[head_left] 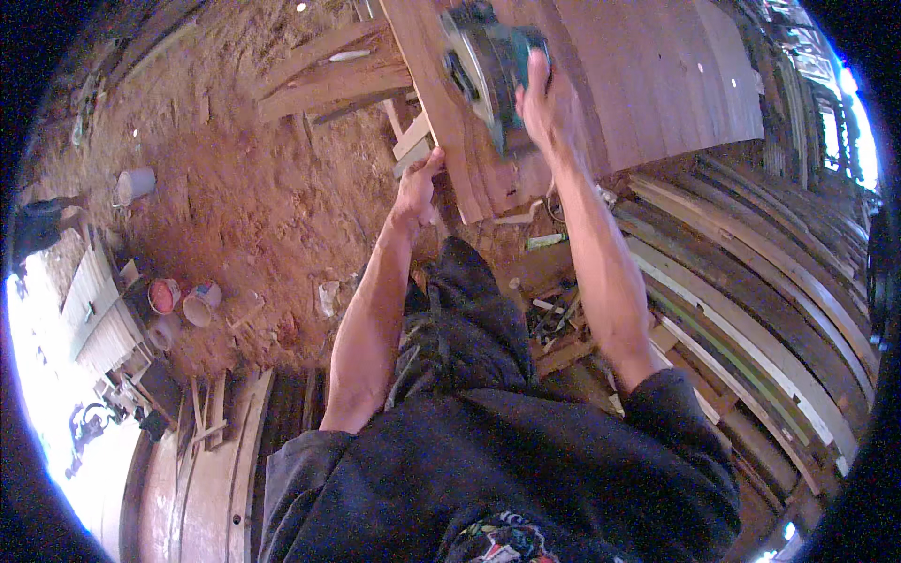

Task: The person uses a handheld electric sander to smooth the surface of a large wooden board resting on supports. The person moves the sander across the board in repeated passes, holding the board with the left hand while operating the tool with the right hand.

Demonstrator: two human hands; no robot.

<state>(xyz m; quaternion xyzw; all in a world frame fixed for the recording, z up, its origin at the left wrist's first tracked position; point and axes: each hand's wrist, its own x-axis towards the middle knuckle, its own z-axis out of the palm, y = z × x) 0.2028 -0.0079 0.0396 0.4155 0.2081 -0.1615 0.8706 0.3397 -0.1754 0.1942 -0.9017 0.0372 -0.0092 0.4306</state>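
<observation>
I see the right hand [542, 105], fingers round a teal power tool [484, 68] atop the wooden sheet [657, 94] — left hand [419, 190] clasping its edge.

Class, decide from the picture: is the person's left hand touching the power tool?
Apart. The head view shows a strip of the board between the left hand, at its edge, and the power tool.

A broad, reddish-brown wooden sheet [662, 89] is lying with one wide face up, showing streaky grain and a few small bright spots. Near the sheet's left edge, a teal-and-dark power saw [508, 80] is sitting on its upper face, looking blurred, its pale metal side facing toward that left edge.
</observation>
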